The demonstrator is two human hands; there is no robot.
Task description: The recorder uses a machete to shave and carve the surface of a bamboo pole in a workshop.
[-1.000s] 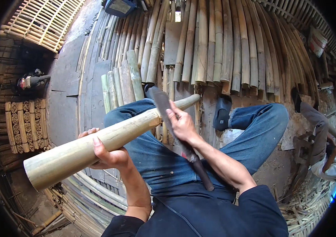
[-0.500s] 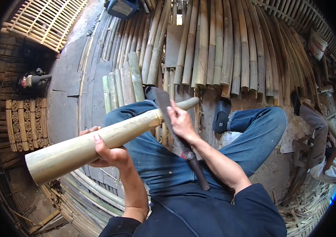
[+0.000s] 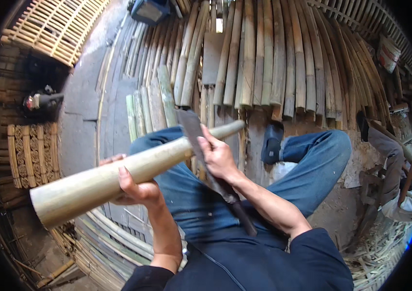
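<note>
A thick pale-green bamboo pole [image 3: 85,189] slants across my lap, its wide cut end at the lower left and its thin end past my right hand. My left hand [image 3: 140,189] is wrapped round its thick half, thumb on the near side. My right hand [image 3: 219,159] is closed round the dark blade of a machete [image 3: 190,127], and the machete's handle points back toward my waist. The blade lies across the bamboo, close to a node, and hides a strip of it. My right fingers are partly hidden behind the blade.
Long bamboo poles [image 3: 269,58] lie side by side ahead of my feet, with shorter green pieces [image 3: 140,111] at the left. Bundled sticks [image 3: 32,155] stand at far left, a slatted bamboo rack [image 3: 55,29] behind. A co-worker's leg [image 3: 388,160] shows at right.
The machete blade has slid a little to the left along the bamboo, and my right hand has moved with it. The pole and my left hand have hardly moved.
</note>
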